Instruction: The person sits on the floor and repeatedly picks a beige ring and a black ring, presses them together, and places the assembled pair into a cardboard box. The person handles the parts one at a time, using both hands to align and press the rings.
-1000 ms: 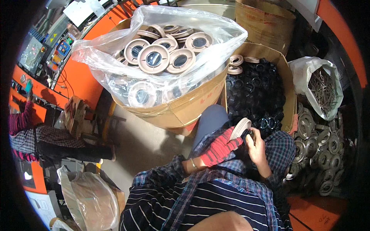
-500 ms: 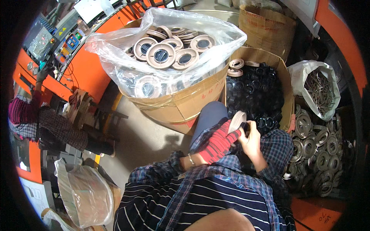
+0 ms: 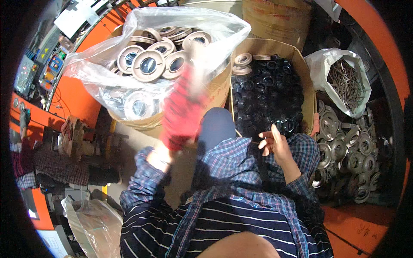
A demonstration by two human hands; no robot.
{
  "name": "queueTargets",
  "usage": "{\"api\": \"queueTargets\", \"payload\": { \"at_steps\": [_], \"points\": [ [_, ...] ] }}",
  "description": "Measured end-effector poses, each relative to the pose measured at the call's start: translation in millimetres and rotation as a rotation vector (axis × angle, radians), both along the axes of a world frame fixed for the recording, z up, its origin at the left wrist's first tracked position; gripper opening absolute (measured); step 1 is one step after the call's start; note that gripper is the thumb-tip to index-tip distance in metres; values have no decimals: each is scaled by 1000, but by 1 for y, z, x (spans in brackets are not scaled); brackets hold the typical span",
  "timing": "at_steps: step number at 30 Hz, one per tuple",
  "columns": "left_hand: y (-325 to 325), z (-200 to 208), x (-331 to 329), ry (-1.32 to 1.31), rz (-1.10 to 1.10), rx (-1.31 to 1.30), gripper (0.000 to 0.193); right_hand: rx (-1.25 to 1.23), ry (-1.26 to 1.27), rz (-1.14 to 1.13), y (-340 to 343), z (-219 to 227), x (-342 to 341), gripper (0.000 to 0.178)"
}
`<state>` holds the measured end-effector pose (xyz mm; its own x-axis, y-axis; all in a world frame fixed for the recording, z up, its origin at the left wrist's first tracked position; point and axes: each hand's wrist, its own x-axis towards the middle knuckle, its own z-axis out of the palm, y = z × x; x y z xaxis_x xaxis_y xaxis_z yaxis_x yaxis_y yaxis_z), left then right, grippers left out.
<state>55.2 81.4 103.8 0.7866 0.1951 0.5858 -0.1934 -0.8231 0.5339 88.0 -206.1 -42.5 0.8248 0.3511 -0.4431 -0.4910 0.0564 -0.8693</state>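
Observation:
My left hand (image 3: 183,112), in a red and black striped glove, is raised at the right side of a clear plastic bag (image 3: 97,71) lining a large carton. A beige ring (image 3: 198,69), badly smeared by motion, is at its fingertips. Inside the bag lie several beige rings (image 3: 148,65) with dark centres. My bare right hand (image 3: 277,148) hovers over my lap with fingers apart, holding nothing that I can see. Just beyond it stands a carton (image 3: 306,86) full of black round parts (image 3: 269,92), with a few beige rings (image 3: 242,69) on top at its far left.
To the right are a white sack (image 3: 318,71) of thin metal rods and a heap of grey metal rings (image 3: 355,161). A taller carton (image 3: 275,21) stands behind. At left a person (image 3: 60,161) is beside orange machinery (image 3: 79,92); a plastic-lined container (image 3: 92,223) is at lower left.
My left hand has swung from my lap up and left to the plastic bag, taking the beige ring along. My right hand has let go of the ring and spread its fingers. The view has shifted.

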Motion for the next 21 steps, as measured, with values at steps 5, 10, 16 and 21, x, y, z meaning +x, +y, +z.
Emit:
{"api": "queueTargets", "payload": {
  "at_steps": [5,10,16,21],
  "points": [
    [-1,23,65,-500,71,145,72,-252,-142,161,-7,-27,49,39],
    [-96,-101,108,-153,-761,21,41,-634,-492,230,34,-75,171,39],
    [-107,-139,135,150,-769,-89,39,-1054,-1498,330,106,-151,364,77],
    [-89,-138,140,324,-655,-232,59,-1021,-1496,531,170,-245,479,60]
  ]
}}
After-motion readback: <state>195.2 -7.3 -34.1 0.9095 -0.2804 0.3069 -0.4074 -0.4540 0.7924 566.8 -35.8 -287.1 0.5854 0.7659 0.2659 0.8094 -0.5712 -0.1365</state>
